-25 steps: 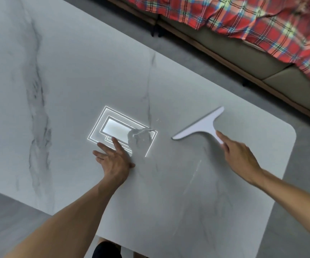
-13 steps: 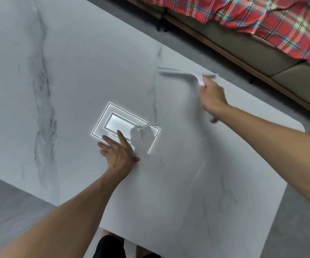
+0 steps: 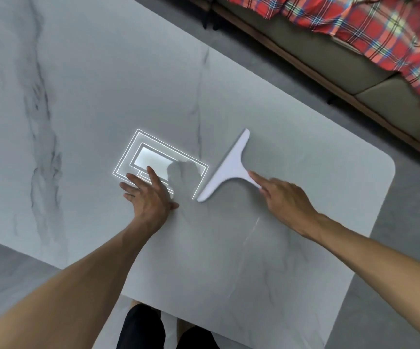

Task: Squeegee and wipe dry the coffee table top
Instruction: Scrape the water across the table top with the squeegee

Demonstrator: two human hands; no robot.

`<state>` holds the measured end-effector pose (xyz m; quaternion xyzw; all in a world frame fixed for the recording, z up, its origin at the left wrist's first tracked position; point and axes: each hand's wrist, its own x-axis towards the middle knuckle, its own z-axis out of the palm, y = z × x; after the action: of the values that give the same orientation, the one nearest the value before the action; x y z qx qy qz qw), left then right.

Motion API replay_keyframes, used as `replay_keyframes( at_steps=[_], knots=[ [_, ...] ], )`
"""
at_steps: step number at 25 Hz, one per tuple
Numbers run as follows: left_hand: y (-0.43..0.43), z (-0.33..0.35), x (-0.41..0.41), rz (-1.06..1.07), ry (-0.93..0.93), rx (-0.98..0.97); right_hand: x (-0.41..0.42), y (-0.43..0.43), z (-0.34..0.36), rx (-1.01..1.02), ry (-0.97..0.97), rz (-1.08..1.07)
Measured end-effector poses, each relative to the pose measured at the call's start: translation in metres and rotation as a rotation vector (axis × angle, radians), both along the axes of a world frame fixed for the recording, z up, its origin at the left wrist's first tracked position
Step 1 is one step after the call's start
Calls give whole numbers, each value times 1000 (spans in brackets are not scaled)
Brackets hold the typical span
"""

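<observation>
My left hand (image 3: 148, 195) lies flat on the coffee table top (image 3: 98, 79), fingers straight and a little spread, palm down on the grey, marble-veined surface, holding nothing. The fingertips reach into the bright reflection of a rectangular ceiling light (image 3: 153, 158) on the glossy top. My right hand (image 3: 283, 197) grips the handle of the white squeegee (image 3: 229, 167). The index finger is stretched along the stem towards the blade, and the rest of the handle is hidden under my hand, so I cannot see how the other fingers wrap it. The squeegee sits on the table near its middle, towards the right end. Its blade runs slantwise, with the near end just beside my left thumb and the far end pointing towards the sofa (image 3: 312, 46). A thin wet streak (image 3: 250, 233) shows on the top below my right wrist. A red plaid blanket (image 3: 380, 28) is draped over the sofa, and grey floor (image 3: 405, 235) lies past the table's rounded corner.
</observation>
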<state>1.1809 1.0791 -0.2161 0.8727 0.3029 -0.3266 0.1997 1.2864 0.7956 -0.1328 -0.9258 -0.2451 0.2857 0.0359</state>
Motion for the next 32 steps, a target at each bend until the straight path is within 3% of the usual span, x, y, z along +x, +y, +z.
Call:
replay_keyframes(
  at_steps=[6,9,12,16,18,21,25,32],
  knots=[
    [-2,10,4,17,35,2,2,-105,39,-268,39,-56],
    [-3,13,5,28,33,-8,49,-82,45,-72,-23,-214],
    [-3,17,2,48,19,-30,109,-5,27,164,7,-478],
    [16,22,-19,37,-187,-44,144,111,-6,300,66,-805],
    [26,26,-23,176,-305,-39,128,148,-20,277,41,-723],
    [31,36,-13,440,-366,-20,66,156,-24,224,19,-353],
    [21,46,1,384,-381,-22,-21,78,-20,184,109,-41],
    [-53,36,29,113,-398,-140,-59,-109,7,-33,216,-170]
  ],
)
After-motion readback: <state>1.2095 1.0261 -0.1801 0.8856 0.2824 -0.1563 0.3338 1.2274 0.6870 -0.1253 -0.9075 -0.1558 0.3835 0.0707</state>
